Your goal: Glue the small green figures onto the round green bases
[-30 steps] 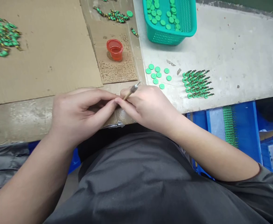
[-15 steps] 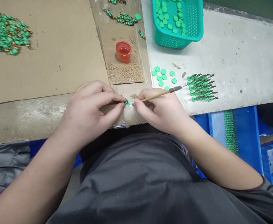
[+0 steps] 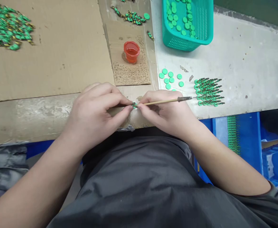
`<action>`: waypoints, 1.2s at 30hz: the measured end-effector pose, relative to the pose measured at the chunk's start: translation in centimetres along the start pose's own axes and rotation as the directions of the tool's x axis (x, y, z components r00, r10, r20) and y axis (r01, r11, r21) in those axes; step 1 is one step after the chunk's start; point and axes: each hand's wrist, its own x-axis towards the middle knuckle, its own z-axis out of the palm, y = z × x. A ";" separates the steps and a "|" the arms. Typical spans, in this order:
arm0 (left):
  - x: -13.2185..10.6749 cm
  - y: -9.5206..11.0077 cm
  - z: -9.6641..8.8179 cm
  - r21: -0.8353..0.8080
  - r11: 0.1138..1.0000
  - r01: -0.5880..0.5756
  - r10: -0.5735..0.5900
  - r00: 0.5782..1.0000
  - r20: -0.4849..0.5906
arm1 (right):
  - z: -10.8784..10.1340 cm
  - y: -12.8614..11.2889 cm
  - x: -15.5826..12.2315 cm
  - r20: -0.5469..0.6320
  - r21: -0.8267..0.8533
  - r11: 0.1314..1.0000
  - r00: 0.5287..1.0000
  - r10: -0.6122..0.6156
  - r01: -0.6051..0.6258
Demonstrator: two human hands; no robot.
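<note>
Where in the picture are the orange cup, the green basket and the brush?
orange cup [image 3: 131, 51], head view, on its front wall.
green basket [image 3: 188, 42], head view, on its near mesh wall.
brush [image 3: 167, 101], head view, on the middle of its wooden handle, held in the right hand [image 3: 167, 115].

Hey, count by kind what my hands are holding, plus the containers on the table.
Brush, in right hand: 1
Green piece, in left hand fingers: 1
Red cup: 1
Teal basket: 1
Total: 4

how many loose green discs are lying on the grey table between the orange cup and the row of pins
7 loose green discs, clustered on the grey table right of the cardboard, below the teal basket. One at the bottom is partly hidden by the right hand.
</note>
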 end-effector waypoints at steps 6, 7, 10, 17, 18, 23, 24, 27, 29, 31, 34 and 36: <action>0.0 -0.2 0.1 -0.002 0.999 -0.046 0.046 0.999 -0.025 | -0.1 -0.2 0.4 0.044 -0.042 0.999 0.999 -0.005 0.007; 0.0 -0.2 0.2 0.000 0.998 -0.057 0.057 0.998 -0.035 | -0.2 -0.3 0.5 0.056 -0.058 0.998 0.998 0.002 0.001; -0.1 -0.4 0.2 0.001 0.998 -0.057 0.057 0.998 -0.028 | -0.4 -0.6 0.8 0.086 -0.104 0.995 0.996 0.022 -0.013; 0.1 0.2 -0.1 0.000 0.999 0.045 -0.045 0.998 0.039 | -0.3 -0.7 1.3 0.105 -0.132 0.991 0.994 0.043 -0.029; 0.1 0.2 -0.1 -0.005 0.998 0.061 -0.061 0.997 0.048 | -0.2 -0.7 1.4 0.097 -0.134 0.991 0.995 0.034 -0.021; 0.3 0.2 -0.1 -0.014 0.995 0.101 -0.100 0.993 0.058 | 0.0 -0.6 1.4 0.084 -0.068 0.998 0.996 0.001 0.005; 0.3 0.1 -0.2 -0.022 0.995 0.094 -0.093 0.994 0.056 | -0.1 -0.6 1.2 0.062 -0.023 1.000 0.998 0.002 0.000; 0.4 0.1 -0.7 -0.066 0.995 0.078 -0.074 0.995 0.059 | -0.4 -0.4 -0.3 -0.093 0.162 0.985 0.993 0.075 -0.059; 0.3 0.4 -0.9 -0.101 0.990 0.093 -0.086 0.993 0.076 | -0.4 -0.1 -1.6 -0.185 0.275 0.954 0.967 0.175 -0.120; 0.2 1.0 -0.9 -0.130 0.984 0.124 -0.116 0.991 0.066 | -0.1 0.3 -2.9 -0.222 0.350 0.923 0.943 0.248 -0.160; 0.2 2.1 -0.5 -0.144 0.977 0.158 -0.161 0.987 -0.011 | 0.3 0.8 -4.2 -0.253 0.390 0.908 0.929 0.268 -0.156; 0.4 2.8 -0.5 -0.229 0.939 0.258 -0.272 0.962 -0.033 | 0.4 1.0 -4.6 -0.266 0.384 0.913 0.930 0.252 -0.137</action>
